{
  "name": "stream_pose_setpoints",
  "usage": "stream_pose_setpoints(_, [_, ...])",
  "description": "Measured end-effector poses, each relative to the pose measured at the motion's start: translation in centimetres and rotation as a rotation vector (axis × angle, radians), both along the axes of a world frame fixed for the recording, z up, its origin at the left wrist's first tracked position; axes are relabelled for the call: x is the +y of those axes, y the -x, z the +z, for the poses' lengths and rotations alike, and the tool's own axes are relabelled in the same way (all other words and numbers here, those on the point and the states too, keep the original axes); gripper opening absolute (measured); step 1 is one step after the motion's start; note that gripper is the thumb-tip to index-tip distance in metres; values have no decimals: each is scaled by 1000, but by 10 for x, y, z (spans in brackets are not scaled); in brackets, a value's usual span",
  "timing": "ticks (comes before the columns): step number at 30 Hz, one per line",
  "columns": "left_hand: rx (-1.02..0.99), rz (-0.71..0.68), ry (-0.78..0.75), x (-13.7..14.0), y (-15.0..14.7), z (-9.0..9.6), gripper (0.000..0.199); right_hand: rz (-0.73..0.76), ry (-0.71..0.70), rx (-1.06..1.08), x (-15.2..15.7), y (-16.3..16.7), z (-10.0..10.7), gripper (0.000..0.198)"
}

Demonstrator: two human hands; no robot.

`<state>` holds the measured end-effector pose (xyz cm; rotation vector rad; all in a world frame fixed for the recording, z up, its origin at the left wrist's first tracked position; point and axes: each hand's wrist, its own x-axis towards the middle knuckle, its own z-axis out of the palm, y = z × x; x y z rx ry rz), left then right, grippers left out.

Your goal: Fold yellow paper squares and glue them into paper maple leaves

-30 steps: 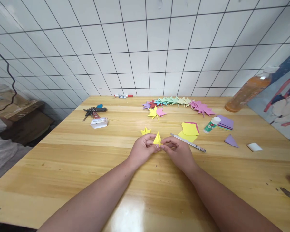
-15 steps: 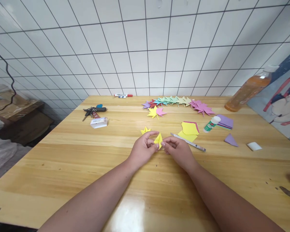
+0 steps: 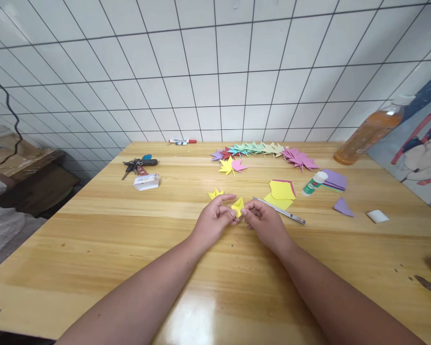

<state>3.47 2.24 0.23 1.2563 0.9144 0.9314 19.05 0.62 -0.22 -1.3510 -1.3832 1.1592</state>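
Note:
A small folded piece of yellow paper (image 3: pixel 238 207) is pinched between both hands, just above the table. My left hand (image 3: pixel 215 216) grips its left side, thumb in front and index finger stretched out behind. On the right edge, the thumb and fingers of my right hand (image 3: pixel 263 218) are closed. Beyond my left hand lies a yellow folded paper leaf (image 3: pixel 216 193), partly hidden by it. Beside my right hand is a slim silver craft knife (image 3: pixel 287 215), its near end resting by a stack of yellow paper squares (image 3: pixel 283 189).
Folded paper leaves (image 3: pixel 258 149) in several colours line the back, with a yellow-and-pink pair (image 3: pixel 232 166) before them. A glue stick (image 3: pixel 314 183), purple paper (image 3: pixel 334 180), an eraser (image 3: pixel 378 216) and a bottle (image 3: pixel 371 132) stand right. Keys (image 3: pixel 139 166), a small box (image 3: pixel 146 181) and markers (image 3: pixel 182 141) lie left.
The folded yellow paper has shifted slightly right and turned a little between my fingers, showing a wider face. Both hands keep hold of it; the other things stay put.

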Motion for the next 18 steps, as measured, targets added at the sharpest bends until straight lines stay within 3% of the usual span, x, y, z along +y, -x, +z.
stream_pose_setpoints(11, [20,44,-1,1,-1,-3,52,-58,15,100,0,0,3,25])
stream_pose_setpoints(15, [-38,-1,43,0,0,1,55,-62,-3,95,0,1,3,25])
stream_pose_setpoints(18, [-5,-30,100,0,-1,2,44,-50,-22,70,0,1,2,24])
